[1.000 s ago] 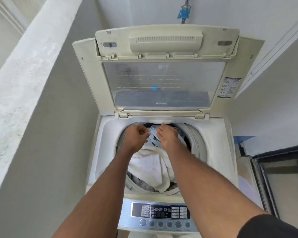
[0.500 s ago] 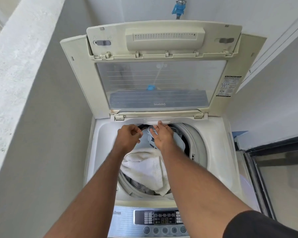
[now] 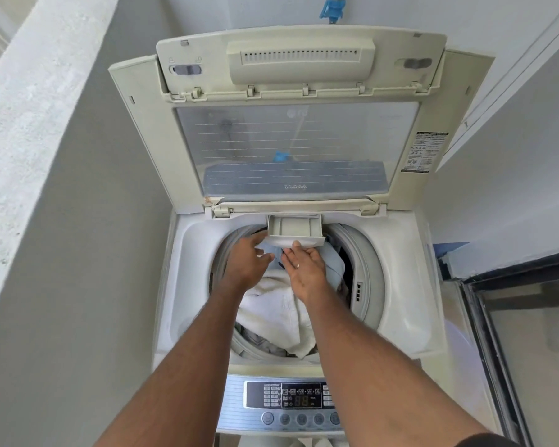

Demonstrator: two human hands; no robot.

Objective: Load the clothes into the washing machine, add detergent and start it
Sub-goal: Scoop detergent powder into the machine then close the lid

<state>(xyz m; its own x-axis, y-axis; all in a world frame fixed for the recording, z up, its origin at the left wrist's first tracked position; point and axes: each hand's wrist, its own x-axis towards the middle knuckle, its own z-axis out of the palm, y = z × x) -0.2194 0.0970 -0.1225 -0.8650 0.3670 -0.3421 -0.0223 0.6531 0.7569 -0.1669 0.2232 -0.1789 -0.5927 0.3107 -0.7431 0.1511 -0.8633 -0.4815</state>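
Reaching hands: we are holding both over the drum.
Left hand (image 3: 249,259): fingers loosely spread, gripping nothing, hovering just beside the drawer.
Right hand (image 3: 305,266): palm up, fingers straight, fingertips touching the detergent drawer (image 3: 296,228), which is sticking out over the drum.
Drum (image 3: 368,279): white towel (image 3: 275,314) and pale blue clothes (image 3: 333,262) are lying inside.
Washing machine (image 3: 400,317): lid (image 3: 291,124) is standing upright; control panel (image 3: 291,401) is glowing near us.
Room: grey walls on both sides.

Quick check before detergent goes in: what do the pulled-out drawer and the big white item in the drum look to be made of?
Detergent drawer: looks like moulded plastic, matte off-white, with thin rigid walls and dividers. White item: probably cotton terry, a towel by its look, with a fuzzy looped surface and soft folds; the fibre itself cannot be confirmed.
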